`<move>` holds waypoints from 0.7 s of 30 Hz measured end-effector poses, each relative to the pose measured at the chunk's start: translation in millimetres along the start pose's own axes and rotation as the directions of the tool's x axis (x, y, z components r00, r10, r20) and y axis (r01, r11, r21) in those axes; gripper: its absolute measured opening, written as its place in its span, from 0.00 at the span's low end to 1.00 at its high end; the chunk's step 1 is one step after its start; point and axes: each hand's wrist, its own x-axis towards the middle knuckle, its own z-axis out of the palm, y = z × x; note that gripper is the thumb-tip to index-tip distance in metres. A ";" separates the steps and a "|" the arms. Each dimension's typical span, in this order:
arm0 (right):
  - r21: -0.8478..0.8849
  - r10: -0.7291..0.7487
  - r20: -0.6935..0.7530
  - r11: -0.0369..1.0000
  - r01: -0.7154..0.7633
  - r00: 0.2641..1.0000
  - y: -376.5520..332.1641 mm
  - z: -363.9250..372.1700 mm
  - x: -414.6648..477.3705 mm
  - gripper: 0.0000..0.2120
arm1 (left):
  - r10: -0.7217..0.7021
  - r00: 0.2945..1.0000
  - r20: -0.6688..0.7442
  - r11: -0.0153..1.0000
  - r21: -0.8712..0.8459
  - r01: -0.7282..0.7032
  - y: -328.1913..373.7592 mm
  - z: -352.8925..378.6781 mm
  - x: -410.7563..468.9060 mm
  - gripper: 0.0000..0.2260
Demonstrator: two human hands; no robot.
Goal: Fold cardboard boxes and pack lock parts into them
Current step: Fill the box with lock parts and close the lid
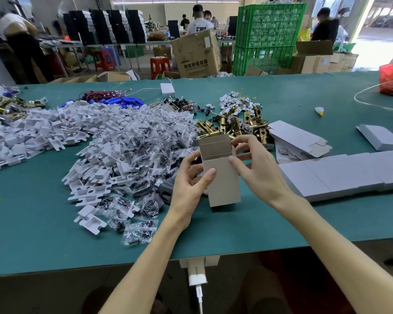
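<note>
Mid-assembly on a small, pale grey cardboard box (222,180), held upright near the centre of the green table mat (55,241), towards the near edge. Resting on the mat or just above it: impossible to tell. Clasped on its left side by the left hand (187,184), thumb flat on the front face, fingers curled round behind. Pinched at its upper right by the right hand (258,168), thumb on the front rim, forefinger hooked at the right side flap. Top open, lid flap standing up on the far side, brown inner face showing. Bottom out of sight, so closed or not, no telling; contents, if any, hidden.

Judged as the end of the folding step: squaring the walls and opening the mouth. Next, probably, freeing one hand for a part while steadying the box with the other.

Within reach:
- brass-coloured metal latch bolts (236,126) just beyond the box
- clear plastic bags of dark screws (145,137) to the left
- white moulded plastic inserts (55,130) further left

Calls for keeping the side flaps out of the opening. Flat grey box blanks (297,139) to the right; a row of closed grey boxes (349,173) at near right.
</note>
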 end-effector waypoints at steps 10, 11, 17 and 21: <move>0.145 0.030 -0.181 0.989 -0.004 0.983 12.7 15.0 -21.5 0.10 | 0.076 0.997 0.007 0.996 0.039 -0.076 2.2 -0.5 -1.7 0.19; 0.147 0.039 -0.188 0.989 -0.011 0.981 14.7 16.0 -23.5 0.10 | 0.071 0.997 0.018 0.996 0.044 -0.072 2.1 -0.2 -1.8 0.19; 0.225 0.097 -0.188 0.973 -0.053 0.977 24.6 20.2 -37.5 0.05 | 0.060 0.994 0.095 0.995 0.071 -0.067 4.0 2.5 -2.6 0.16; 0.280 0.116 -0.191 0.958 -0.060 0.975 24.5 23.7 -43.5 0.05 | 0.057 0.991 0.119 0.996 0.058 -0.064 3.3 3.7 -3.9 0.14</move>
